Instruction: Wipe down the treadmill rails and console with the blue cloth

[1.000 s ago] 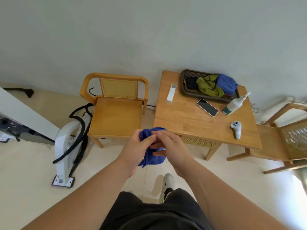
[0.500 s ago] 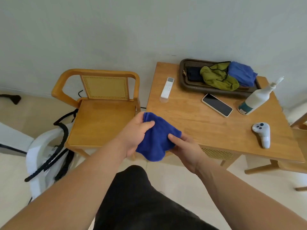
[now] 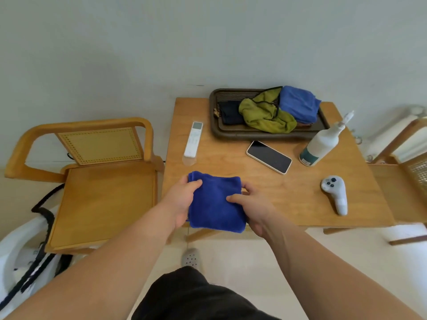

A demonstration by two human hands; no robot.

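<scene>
No text or label can be read anywhere.

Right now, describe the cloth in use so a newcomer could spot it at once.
Find the wooden table by the wall. At its near left edge, the left hand and right hand hold a folded cloth. It is deep blue and flat, unlike the paler blue cloth bunched in the tray.

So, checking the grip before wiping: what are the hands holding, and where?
The blue cloth, folded: left hand grips its left edge, right hand pinches its right edge.
</scene>
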